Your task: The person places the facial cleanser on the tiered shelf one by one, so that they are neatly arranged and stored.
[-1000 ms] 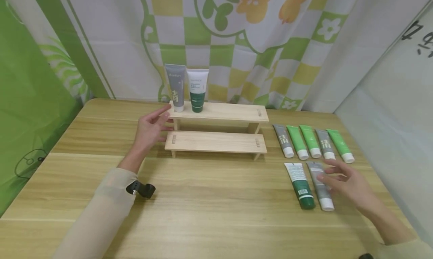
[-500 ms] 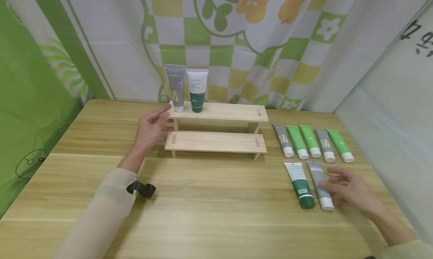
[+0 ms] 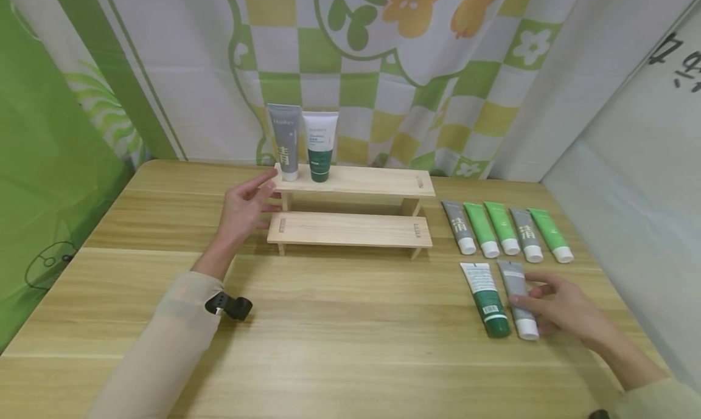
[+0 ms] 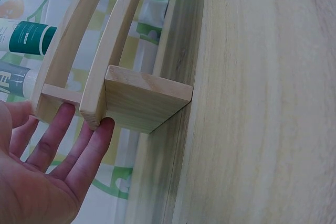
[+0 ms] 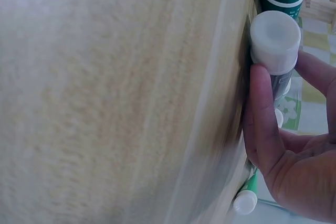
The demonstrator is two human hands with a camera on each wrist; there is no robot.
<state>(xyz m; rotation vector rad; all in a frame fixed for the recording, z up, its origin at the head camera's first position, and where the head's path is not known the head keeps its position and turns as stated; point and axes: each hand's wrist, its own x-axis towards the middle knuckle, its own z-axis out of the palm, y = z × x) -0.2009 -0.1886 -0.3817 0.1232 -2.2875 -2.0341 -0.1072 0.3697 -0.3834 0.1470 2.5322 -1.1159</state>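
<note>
My left hand (image 3: 241, 209) rests its spread fingertips against the left end of a two-step wooden rack (image 3: 350, 230); in the left wrist view the fingers (image 4: 97, 148) touch the ends of its boards. On the top step, a grey tube (image 3: 285, 142) and a white-and-green tube (image 3: 320, 145) stand upright on their caps. At the right, my right hand (image 3: 566, 309) holds a lying grey tube (image 3: 515, 279), thumb over it and fingers along its right side. Its white cap (image 5: 275, 40) shows close up in the right wrist view. Another white-and-green tube (image 3: 486, 300) lies left of it.
Behind these two lies a row of several tubes, grey ones (image 3: 459, 227) and bright green ones (image 3: 501, 227). A patterned curtain (image 3: 361, 90) hangs behind the wooden table (image 3: 328, 346). A white wall (image 3: 646, 182) borders the right side.
My right hand drew slightly right and back, then came left onto the grey tube, which has shifted a little left. My left hand stays in place against the rack.
</note>
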